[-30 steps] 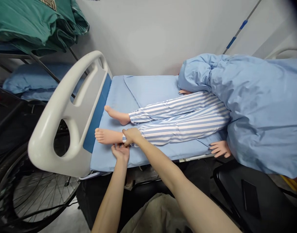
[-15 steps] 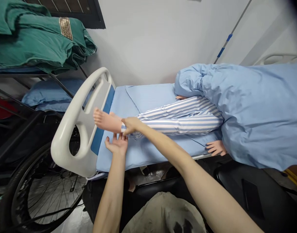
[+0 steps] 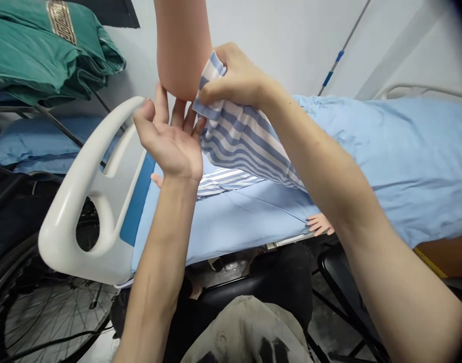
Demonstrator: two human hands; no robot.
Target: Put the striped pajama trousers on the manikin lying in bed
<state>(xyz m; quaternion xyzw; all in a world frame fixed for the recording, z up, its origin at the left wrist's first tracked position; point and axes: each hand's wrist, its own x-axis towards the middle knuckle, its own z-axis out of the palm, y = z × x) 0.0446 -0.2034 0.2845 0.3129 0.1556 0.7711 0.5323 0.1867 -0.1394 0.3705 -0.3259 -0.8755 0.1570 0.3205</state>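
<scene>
The raised foot (image 3: 182, 48) of a smooth, plastic-looking manikin fills the top of the view, its toes cut off by the frame edge. My left hand (image 3: 176, 143) is palm up below the heel, its fingers spread and reaching behind it. Whether they bear its weight I cannot tell. My right hand (image 3: 240, 75) is closed around the ankle end of the blue-and-white striped trouser leg (image 3: 248, 141), thumb on the cuff. The other foot (image 3: 157, 179) lies on the bed, mostly hidden behind my left wrist.
The bed's white footboard (image 3: 60, 217) stands at left, a wheelchair wheel (image 3: 11, 302) beside it. A blue quilt (image 3: 412, 166) covers the manikin's upper part; its hand (image 3: 319, 224) lies at the mattress edge. Green bedding (image 3: 38, 55) sits on a rack. A black chair (image 3: 340, 282) is at right.
The manikin's near leg has risen high off the bed toward me, both my hands going up with it. My view has shifted slightly to the right.
</scene>
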